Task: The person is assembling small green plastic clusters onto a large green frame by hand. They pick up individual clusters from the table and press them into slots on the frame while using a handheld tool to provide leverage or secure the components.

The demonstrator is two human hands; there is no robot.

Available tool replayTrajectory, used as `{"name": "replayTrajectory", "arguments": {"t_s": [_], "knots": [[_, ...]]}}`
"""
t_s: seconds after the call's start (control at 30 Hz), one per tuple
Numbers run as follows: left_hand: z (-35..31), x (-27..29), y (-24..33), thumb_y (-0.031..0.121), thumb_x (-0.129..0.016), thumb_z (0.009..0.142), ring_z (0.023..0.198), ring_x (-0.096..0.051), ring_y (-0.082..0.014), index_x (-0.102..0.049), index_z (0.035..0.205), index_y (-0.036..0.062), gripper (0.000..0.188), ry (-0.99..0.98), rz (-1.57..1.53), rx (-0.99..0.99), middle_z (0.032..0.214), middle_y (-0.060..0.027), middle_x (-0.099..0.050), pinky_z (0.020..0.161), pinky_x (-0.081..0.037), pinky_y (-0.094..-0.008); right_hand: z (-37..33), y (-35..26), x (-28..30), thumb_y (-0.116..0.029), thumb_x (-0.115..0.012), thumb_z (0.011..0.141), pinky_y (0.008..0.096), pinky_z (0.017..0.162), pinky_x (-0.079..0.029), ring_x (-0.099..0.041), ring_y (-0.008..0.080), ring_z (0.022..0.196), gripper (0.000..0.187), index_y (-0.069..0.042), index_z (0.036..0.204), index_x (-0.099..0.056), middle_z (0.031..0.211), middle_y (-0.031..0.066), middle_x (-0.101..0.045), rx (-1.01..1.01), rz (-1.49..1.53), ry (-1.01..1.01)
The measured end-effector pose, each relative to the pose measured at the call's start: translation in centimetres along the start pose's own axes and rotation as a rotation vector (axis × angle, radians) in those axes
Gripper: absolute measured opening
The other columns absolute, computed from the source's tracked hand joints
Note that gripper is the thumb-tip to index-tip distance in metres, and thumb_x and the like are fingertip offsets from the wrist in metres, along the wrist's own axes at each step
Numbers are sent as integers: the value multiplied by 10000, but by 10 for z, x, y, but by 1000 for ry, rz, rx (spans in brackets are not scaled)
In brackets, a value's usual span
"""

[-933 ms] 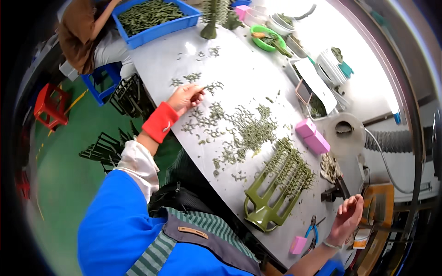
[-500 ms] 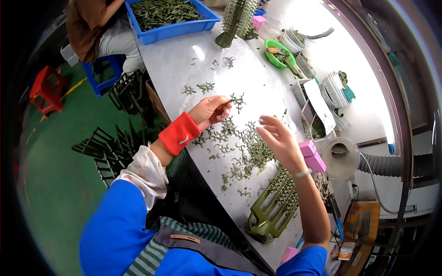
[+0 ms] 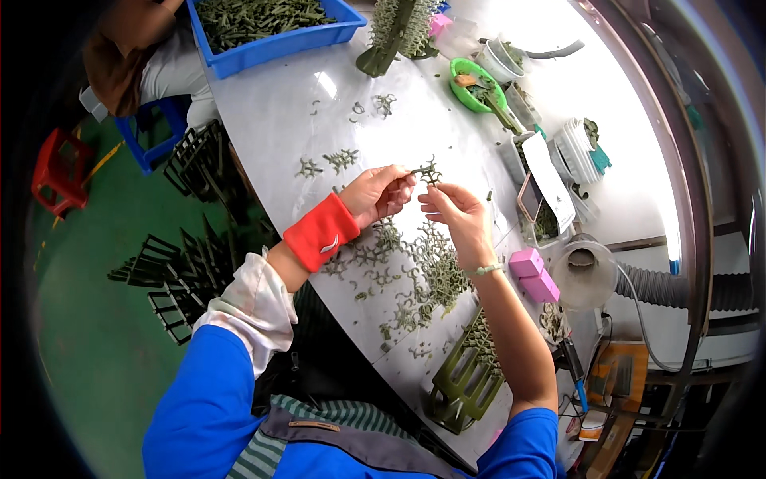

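Between thumb and fingertips, my left hand (image 3: 379,193), with a red wristband, pinches a small dark green branched piece (image 3: 431,171) with curved, hook-like arms. My right hand (image 3: 464,222) has its thumb and fingers closed at the lower side of the same piece, so both hands meet there above the table. Below them lies a loose pile of similar green pieces (image 3: 443,267), some single crescents and some joined into clusters. Nearer me and to the right is an olive green slotted frame (image 3: 464,383) with rows of small pieces on it, partly covered by my right forearm.
A blue tray (image 3: 279,38) of green strips stands far left beside a seated person. Beyond the pile rises a tall green spiky stand (image 3: 388,40). Along the right are a green basket (image 3: 459,88), white containers (image 3: 578,152), pink blocks (image 3: 535,275) and a duct hose (image 3: 654,287).
My right hand has moved up and left from open air to the branched piece and closed on it. My left hand keeps its pinch. The whole view has shifted slightly.
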State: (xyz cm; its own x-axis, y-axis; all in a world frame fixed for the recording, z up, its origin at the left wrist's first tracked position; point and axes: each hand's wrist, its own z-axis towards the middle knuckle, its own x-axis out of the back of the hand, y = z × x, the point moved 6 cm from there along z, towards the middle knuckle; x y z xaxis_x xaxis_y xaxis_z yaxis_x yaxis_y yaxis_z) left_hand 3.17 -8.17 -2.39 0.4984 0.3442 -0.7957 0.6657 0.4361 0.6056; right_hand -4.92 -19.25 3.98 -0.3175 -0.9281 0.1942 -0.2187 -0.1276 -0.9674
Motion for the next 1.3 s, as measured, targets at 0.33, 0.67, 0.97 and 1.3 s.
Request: {"name": "replayTrajectory", "arguments": {"t_s": [0.33,0.67,0.97,1.3], "knots": [[2,2,-2,280,-489,945,610,-439,-66,-556,830,85,237,22,-16,31,635,40,-514,536,-358,-196,0,-22,8,-104,-644,846,224,588,-504,-670,109,674,139,23,900,-661,712,93,-685,268,-453,144],[1,4,-3,284,-487,947,611,-449,-60,-566,844,82,240,16,45,20,646,39,-520,543,-370,-196,-1,-17,7,-164,-641,843,227,553,-476,-657,104,619,173,6,872,-656,672,97,-680,188,-528,145],[-3,0,-4,251,-508,942,649,-501,-27,-586,839,91,206,13,151,-7,728,45,-554,598,-414,-170,3,-13,9,-170,-633,837,243,569,-490,-651,119,586,194,20,867,-651,666,108,-677,98,-550,86],[0,1,-6,247,-510,945,641,-492,-26,-587,826,90,211,-30,302,-58,739,45,-547,597,-410,-171,4,-16,15,-200,-634,824,266,568,-492,-654,150,570,196,-7,847,-667,632,105,-664,78,-733,6]]}}
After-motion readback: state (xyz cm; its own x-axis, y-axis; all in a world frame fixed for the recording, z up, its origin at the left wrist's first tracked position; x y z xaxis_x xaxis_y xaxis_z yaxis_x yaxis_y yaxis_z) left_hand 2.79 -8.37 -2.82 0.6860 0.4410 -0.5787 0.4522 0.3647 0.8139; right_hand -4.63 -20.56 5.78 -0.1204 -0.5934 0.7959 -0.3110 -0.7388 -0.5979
